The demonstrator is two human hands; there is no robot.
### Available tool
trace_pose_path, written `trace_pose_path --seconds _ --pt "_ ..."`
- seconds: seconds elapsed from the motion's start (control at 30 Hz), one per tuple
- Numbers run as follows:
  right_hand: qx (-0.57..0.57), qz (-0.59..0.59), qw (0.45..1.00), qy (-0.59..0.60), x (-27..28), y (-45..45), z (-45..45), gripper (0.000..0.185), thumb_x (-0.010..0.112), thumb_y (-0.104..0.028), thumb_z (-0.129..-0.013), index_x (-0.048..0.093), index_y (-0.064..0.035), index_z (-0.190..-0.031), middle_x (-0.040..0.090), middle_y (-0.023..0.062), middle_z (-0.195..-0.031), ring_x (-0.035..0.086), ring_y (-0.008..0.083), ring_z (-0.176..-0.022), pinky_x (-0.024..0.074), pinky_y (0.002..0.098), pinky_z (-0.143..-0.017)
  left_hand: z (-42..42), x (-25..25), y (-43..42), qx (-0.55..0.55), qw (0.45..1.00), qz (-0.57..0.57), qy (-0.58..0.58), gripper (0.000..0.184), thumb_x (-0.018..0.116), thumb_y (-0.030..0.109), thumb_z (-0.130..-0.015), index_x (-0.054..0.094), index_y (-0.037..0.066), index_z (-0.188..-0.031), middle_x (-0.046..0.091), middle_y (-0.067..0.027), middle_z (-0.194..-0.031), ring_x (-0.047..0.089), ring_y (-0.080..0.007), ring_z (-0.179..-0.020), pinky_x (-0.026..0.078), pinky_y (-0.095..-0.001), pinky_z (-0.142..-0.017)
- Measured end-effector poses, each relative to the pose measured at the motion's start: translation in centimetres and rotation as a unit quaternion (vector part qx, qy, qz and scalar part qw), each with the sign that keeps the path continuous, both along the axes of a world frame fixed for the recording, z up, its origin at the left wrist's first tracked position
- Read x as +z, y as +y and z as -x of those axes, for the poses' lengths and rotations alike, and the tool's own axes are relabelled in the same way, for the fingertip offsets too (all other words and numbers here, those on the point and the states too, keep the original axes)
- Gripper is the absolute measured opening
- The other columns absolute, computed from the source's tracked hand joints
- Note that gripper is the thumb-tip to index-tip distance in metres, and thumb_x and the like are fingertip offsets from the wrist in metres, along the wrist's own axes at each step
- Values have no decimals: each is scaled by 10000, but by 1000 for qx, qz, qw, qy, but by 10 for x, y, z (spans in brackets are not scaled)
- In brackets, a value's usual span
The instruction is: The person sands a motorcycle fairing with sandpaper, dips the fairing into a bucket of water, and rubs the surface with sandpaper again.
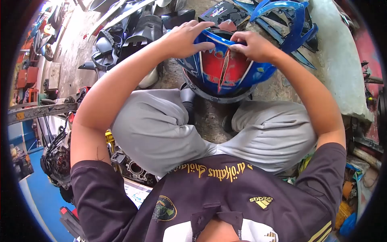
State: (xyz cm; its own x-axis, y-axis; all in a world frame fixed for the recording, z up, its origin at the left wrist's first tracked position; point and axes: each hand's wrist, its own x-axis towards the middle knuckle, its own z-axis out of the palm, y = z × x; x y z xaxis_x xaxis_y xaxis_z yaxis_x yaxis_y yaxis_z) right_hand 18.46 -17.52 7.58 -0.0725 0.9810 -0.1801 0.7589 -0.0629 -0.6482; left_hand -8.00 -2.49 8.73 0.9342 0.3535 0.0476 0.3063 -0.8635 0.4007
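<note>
A curved blue and red motorcycle body panel [238, 66] stands tilted in front of my knees, its narrow end away from me. My left hand [186, 39] is on its far left corner, with the thumb on the painted face and the fingers reaching over the edge. On the far right part of the rim, my right hand [254, 46] has its fingers curled over the edge and its thumb on the face. A black curved rim [217, 98] shows under the panel's near end. Whether it belongs to the panel I cannot tell.
Several black plastic parts [105, 48] lie at the far left. A dark box [224, 13] and more blue panels [296, 30] lie beyond the panel. A pale ledge [336, 60] runs along the right. Engine parts [135, 167] stand by my left knee.
</note>
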Motion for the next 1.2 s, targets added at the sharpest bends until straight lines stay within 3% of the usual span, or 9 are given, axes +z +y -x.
trace_pose_path --seconds 0.1,0.3,0.43,0.5,0.7,0.8,1.03,1.13,1.2 --pt "-27 88 988 123 12 0 -8 220 748 -221 -1060 608 -82 -1155 637 11 -827 602 96 -795 510 309 -705 -8 12 -11 -15 999 -46 23 664 722 501 -1037 564 173 -1592 592 -222 -1541 544 -433 -1457 469 -573 -1169" --pt "11 60 992 113 4 14 -18 189 712 -207 -1071 662 -64 -1183 652 5 -898 610 97 -899 525 298 -841 -15 -31 -4 -76 993 -64 -66 649 702 397 -1049 541 87 -1596 546 -216 -1590 502 -436 -1484 411 -558 -1219" --pt "-88 -29 976 195 -24 14 -27 201 664 -170 -1081 694 -48 -1238 708 44 -979 648 120 -962 535 312 -910 -20 -45 -10 -42 989 -88 -115 628 685 392 -1038 564 103 -1582 576 -189 -1565 495 -417 -1494 344 -558 -1251" --pt "-123 -25 984 123 -18 7 -34 199 648 -168 -1089 710 -38 -1226 738 71 -1018 671 135 -987 538 324 -922 -25 -44 -7 -34 988 -77 -127 625 683 400 -1032 575 106 -1573 592 -181 -1552 502 -405 -1491 343 -550 -1248" --pt "-106 -13 989 105 -45 -2 -57 394 494 -314 -1195 723 5 -1216 773 136 -1095 710 232 -1034 541 376 -964 -45 -37 -15 47 993 -79 -77 837 793 606 -898 610 98 -1536 601 -157 -1539 489 -387 -1510 325 -574 -1236" --pt "-95 -20 986 133 -46 5 -62 413 550 -370 -1161 731 -6 -1233 787 164 -1114 735 285 -1044 557 402 -965 -49 -45 -12 54 991 -83 -92 942 830 682 -825 623 105 -1541 587 -153 -1564 456 -395 -1540 313 -579 -1245" --pt "-74 195 946 249 -53 65 -108 327 620 -329 -1143 677 -70 -1333 717 31 -1016 675 123 -927 554 302 -862 -49 -41 -11 49 991 -68 -104 966 893 686 -744 681 121 -1499 616 -147 -1524 473 -402 -1516 348 -565 -1244" --pt "-50 127 982 127 -89 99 -127 297 704 -310 -1093 696 -67 -1265 709 41 -968 677 152 -877 554 317 -813 -48 -46 -8 62 973 -79 -206 885 973 627 -651 775 114 -1345 631 -131 -1444 531 -367 -1421 413 -543 -1184" --pt "-4 111 994 -2 -108 119 -135 296 741 -284 -1055 699 -71 -1257 717 83 -998 700 214 -918 564 353 -853 -49 -52 -5 53 969 -80 -228 719 977 583 -639 801 159 -1192 673 -54 -1219 607 -303 -1230 427 -489 -1061"
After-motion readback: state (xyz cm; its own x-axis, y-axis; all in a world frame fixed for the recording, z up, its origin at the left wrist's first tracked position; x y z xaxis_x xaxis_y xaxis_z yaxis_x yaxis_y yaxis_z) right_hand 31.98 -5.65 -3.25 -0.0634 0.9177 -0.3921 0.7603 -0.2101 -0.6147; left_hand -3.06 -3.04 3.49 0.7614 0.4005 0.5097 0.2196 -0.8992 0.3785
